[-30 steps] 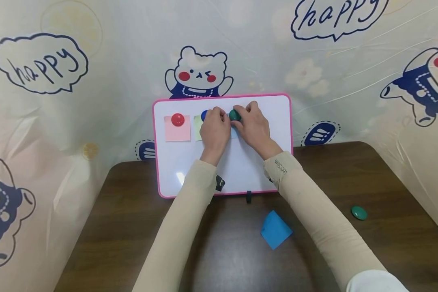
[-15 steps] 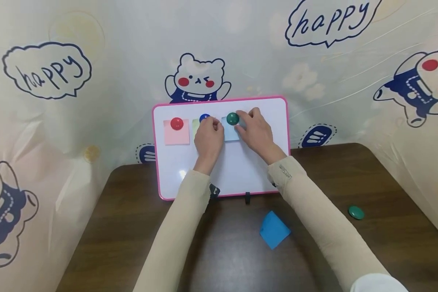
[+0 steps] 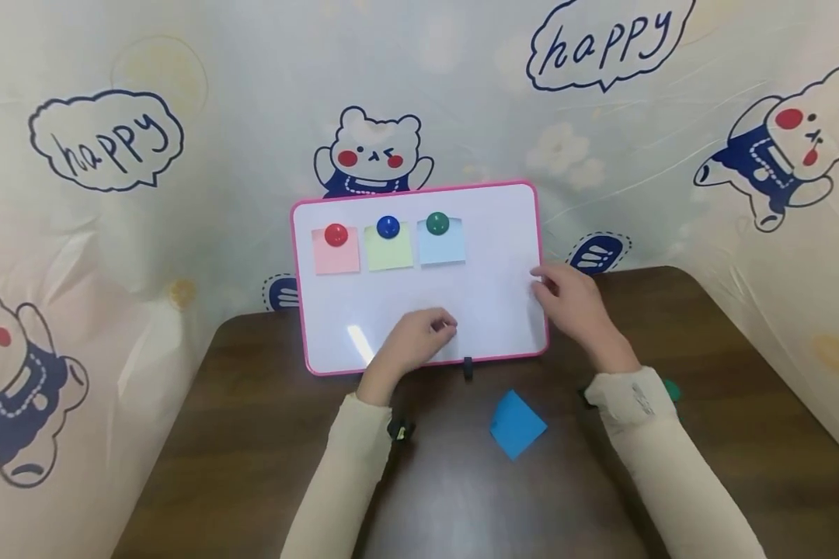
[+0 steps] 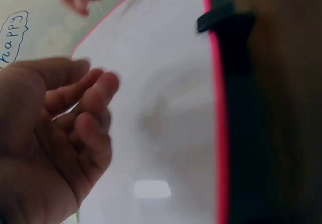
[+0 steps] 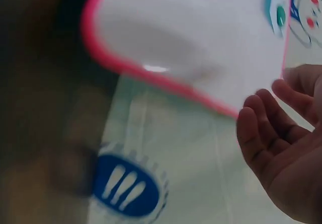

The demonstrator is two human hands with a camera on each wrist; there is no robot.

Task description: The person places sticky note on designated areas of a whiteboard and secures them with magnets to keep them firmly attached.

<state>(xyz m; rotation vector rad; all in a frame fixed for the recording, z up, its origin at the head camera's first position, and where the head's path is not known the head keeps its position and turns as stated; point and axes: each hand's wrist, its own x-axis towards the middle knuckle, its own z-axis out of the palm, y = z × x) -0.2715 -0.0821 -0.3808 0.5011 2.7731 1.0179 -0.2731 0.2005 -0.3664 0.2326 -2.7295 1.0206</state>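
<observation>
A white magnetic board (image 3: 503,233) with a pink rim leans upright at the back of the table. Along its upper part a red magnet (image 3: 335,234) sits on a pink note (image 3: 335,262), a blue magnet (image 3: 388,227) on a pale green note (image 3: 393,255), and a green magnet (image 3: 437,223) on a light blue note (image 3: 442,250). My left hand (image 3: 414,339), fingers loosely bent and holding nothing, is in front of the board's lower middle. Near the right rim is my right hand (image 3: 579,304), also holding nothing; the right wrist view shows its fingers relaxed.
A bright blue paper square (image 3: 520,425) lies on the brown table (image 3: 447,497) before the board. Another green magnet (image 3: 672,390) is partly hidden behind the right sleeve. A black foot (image 3: 468,369) juts from the board's lower edge. Behind hangs a printed curtain (image 3: 252,140).
Both hands have left the notes and magnets: the left moved down, the right moved right and down. The light blue note and its green magnet stay on the board, now fully visible.
</observation>
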